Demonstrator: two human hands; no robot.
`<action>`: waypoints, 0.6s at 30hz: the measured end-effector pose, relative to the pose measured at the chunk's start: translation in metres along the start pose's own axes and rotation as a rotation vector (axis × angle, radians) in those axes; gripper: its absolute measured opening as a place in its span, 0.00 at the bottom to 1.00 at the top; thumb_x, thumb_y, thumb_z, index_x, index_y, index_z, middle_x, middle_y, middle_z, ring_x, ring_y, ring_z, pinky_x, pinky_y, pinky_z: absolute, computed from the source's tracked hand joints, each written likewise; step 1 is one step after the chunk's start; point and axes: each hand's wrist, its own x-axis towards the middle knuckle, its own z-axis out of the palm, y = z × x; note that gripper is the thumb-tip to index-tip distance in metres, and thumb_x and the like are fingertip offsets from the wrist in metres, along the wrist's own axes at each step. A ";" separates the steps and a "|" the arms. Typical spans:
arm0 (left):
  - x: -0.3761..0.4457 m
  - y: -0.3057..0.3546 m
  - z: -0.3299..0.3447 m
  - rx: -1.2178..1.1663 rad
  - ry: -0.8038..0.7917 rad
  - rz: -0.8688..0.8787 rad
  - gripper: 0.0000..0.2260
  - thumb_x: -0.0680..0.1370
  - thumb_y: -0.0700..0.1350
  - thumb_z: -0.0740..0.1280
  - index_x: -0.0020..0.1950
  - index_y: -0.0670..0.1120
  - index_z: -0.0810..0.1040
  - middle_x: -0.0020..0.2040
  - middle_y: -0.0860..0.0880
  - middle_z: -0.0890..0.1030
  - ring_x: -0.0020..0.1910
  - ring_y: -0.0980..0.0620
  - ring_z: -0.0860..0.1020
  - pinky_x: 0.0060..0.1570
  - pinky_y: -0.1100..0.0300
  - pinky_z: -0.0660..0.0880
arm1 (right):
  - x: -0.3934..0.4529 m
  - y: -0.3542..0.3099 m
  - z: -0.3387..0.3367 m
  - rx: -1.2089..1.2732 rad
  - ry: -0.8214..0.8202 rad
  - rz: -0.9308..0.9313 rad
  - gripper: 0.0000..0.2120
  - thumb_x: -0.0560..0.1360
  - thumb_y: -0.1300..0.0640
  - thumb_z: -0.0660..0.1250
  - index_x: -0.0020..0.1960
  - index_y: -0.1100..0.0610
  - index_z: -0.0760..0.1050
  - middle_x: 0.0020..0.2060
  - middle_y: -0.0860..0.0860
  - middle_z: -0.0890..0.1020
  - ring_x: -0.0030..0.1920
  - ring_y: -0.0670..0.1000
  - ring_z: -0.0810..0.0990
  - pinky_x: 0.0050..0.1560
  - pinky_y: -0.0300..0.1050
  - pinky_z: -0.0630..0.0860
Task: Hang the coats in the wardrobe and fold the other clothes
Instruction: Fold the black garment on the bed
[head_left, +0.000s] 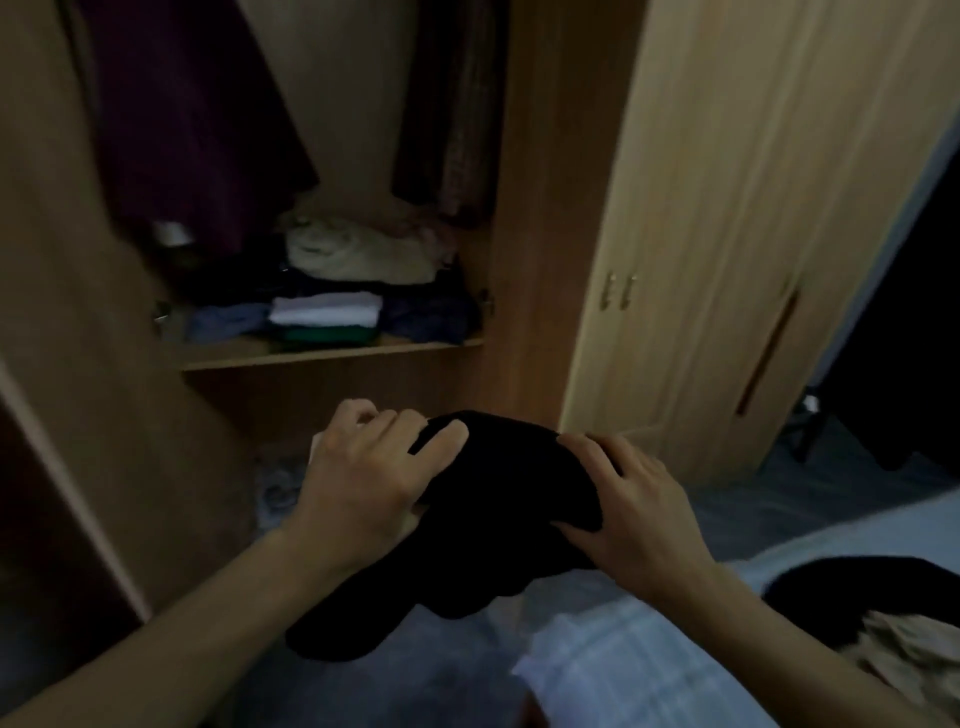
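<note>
Hands hold a black garment (498, 519) in the air in front of an open wardrobe (530, 291). The left hand (363, 483) has its grip closed on the left edge of the bundle, fingers curled over the top of the cloth and thumb tucked under it. The right hand (628, 499) has its grip on the right side, fingers spread across the top and thumb pressed against the near edge, so the cloth is pinched between them. The garment is bunched into a thick dark bundle, and a loose part hangs down below the hands towards the floor.

Inside the wardrobe, a shelf (332, 353) carries folded clothes: a white piece (324, 309) lying on a green one (327, 332), blue pieces just beside them on either side, and a cream bundle (358, 252) further back on a dark stack. Above the shelf hang a dark purple garment (192, 119) on the left and a brown one (452, 104) on the right, well apart. A pale wooden door (727, 234) stands to the right, with small handles (618, 291) near its edge.

At lower right lies a bed with a light checked cover (623, 660). More dark and beige clothes (893, 644) lie on it near the frame's corner.
</note>
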 end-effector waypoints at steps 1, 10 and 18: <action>-0.012 -0.017 0.001 0.007 -0.048 -0.015 0.22 0.75 0.59 0.65 0.63 0.46 0.75 0.44 0.43 0.80 0.37 0.42 0.78 0.43 0.49 0.69 | 0.013 -0.012 0.014 0.024 -0.023 -0.018 0.34 0.64 0.44 0.75 0.66 0.50 0.69 0.55 0.49 0.77 0.48 0.54 0.80 0.43 0.48 0.78; -0.077 -0.104 0.047 0.040 -0.446 -0.206 0.40 0.56 0.57 0.82 0.64 0.50 0.72 0.51 0.48 0.80 0.44 0.45 0.81 0.41 0.51 0.75 | 0.101 -0.047 0.125 0.041 -0.227 -0.219 0.35 0.61 0.45 0.76 0.65 0.47 0.69 0.49 0.48 0.77 0.43 0.52 0.80 0.38 0.46 0.75; -0.087 -0.113 0.148 0.043 -0.595 -0.356 0.38 0.58 0.54 0.83 0.64 0.49 0.72 0.55 0.48 0.80 0.47 0.46 0.80 0.41 0.53 0.76 | 0.142 0.005 0.227 0.087 -0.348 -0.303 0.39 0.58 0.43 0.79 0.66 0.47 0.69 0.52 0.48 0.78 0.45 0.52 0.81 0.41 0.48 0.77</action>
